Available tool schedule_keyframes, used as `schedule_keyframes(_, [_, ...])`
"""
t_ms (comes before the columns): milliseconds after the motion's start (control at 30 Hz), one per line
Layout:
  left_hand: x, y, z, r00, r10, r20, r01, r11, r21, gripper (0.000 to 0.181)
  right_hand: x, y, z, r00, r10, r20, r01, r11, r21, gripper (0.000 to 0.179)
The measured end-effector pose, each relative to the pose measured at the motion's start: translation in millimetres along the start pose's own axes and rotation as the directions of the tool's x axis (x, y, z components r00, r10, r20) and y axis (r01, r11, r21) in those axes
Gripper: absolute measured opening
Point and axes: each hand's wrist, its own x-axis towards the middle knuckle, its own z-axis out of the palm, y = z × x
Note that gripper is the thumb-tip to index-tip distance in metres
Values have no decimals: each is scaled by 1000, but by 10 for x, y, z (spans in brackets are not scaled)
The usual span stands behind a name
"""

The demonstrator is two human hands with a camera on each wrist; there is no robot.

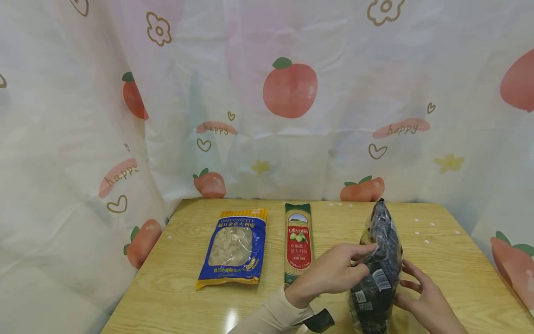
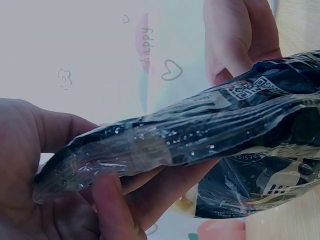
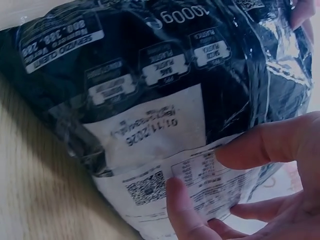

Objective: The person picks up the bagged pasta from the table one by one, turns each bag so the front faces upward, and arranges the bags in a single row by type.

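Note:
A plump black plastic food bag (image 1: pixel 377 278), printed 1000g and with white labels, stands on edge at the right of the table, its narrow side toward me. My left hand (image 1: pixel 335 273) grips it from the left; in the left wrist view, fingers (image 2: pixel 112 197) lie on both sides of its clear, creased edge. On the other side my right hand (image 1: pixel 425 297) reaches to the bag with spread fingers. Close up in the right wrist view, its fingertips (image 3: pixel 180 200) rest on the white label beside a QR code, pressing the bag's face.
A blue and yellow orecchiette bag (image 1: pixel 235 246) lies flat at the left of the wooden table (image 1: pixel 167 287). Near the middle lies a narrow red and green spaghetti pack (image 1: pixel 298 241), its lower end behind my left wrist. A printed curtain (image 1: pixel 250 153) stands behind and at both sides.

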Motion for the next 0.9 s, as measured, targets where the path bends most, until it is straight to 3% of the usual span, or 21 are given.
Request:
schedule_keyframes(133, [10, 15, 0, 1000, -1, 14, 1, 1000, 24, 52, -13, -48, -19, 999, 38, 35, -42, 993, 114, 93])
schedule_keyframes(333, [30, 27, 11, 999, 16, 30, -18, 998, 53, 52, -63, -78, -96, 995, 47, 89, -72, 951, 300, 80])
schedule_keyframes(467, [41, 54, 25, 999, 29, 41, -32, 997, 76, 52, -105, -117, -122, 993, 34, 111, -73, 928, 364, 76])
schedule_keyframes(567, [50, 74, 45, 998, 41, 51, -46, 994, 97, 52, -131, -183, -132, 991, 41, 124, -86, 922, 378, 82])
schedule_keyframes(733, [73, 105, 87, 995, 52, 82, -61, 992, 113, 53, -156, -247, -144, 990, 66, 127, -106, 936, 337, 92])
schedule_keyframes(900, [87, 133, 125, 990, 59, 125, -83, 978, 191, 53, -173, -240, -152, 988, 86, 128, -123, 940, 319, 96])
